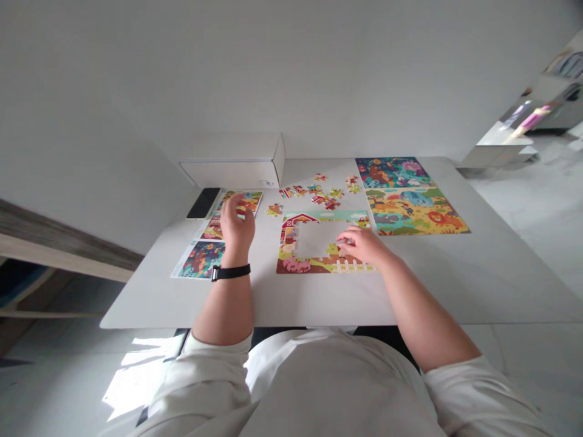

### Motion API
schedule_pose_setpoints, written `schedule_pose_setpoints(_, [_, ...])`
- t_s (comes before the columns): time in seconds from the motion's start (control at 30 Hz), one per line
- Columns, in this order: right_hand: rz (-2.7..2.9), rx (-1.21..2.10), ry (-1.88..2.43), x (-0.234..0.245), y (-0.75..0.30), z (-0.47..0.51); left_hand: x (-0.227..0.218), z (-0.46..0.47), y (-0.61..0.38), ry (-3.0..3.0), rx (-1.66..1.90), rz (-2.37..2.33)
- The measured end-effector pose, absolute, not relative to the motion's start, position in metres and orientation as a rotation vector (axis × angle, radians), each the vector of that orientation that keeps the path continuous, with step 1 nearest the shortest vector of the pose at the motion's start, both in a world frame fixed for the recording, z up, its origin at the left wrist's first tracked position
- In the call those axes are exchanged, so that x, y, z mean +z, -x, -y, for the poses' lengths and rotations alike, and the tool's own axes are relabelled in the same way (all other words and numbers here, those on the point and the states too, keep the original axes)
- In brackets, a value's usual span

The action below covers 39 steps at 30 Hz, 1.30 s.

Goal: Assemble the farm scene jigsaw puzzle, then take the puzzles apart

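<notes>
Yellow cardboard (332,249) at four o'clock in the puzzle (297,264) probably wants level pressing from the right hand (364,244), its grip unclear to me, the left hand (237,229) released at nine.

Table (314,306): box (237,174) at back edge, by L corner. Phone (203,203) before box, nr L edge; sheets (200,260) R of phone, extending twd front. Part-built puzzle (314,265) abt ctr, loose pcs (328,203) behind it. Full puzzles (416,211) twd back R corner, one behind other.
</notes>
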State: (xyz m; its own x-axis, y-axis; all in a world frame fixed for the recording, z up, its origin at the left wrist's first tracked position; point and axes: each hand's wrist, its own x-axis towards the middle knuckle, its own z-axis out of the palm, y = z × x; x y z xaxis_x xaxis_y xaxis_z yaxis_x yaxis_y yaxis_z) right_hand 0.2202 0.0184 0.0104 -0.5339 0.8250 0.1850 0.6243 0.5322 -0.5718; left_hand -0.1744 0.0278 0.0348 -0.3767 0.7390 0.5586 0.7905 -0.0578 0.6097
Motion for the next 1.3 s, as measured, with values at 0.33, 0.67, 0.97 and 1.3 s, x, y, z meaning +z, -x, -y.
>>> schedule_pose_setpoints(0.33, [2.339,0.635,1.215,0.009,-0.219,-0.016,0.034,-0.027,0.169,1.876,-1.239,2.287])
schedule_pose_setpoints(0.67, [2.364,0.62,1.224,0.009,-0.217,-0.015,0.015,-0.062,0.168,2.078,-0.795,2.326])
schedule_pose_setpoints(0.97, [2.351,0.617,1.195,0.011,-0.22,-0.019,0.015,-0.112,0.193,2.262,-0.424,2.355])
schedule_pose_setpoints(1.3, [2.366,0.587,1.211,0.008,-0.219,-0.019,0.033,-0.144,0.205,2.555,-0.113,2.364])
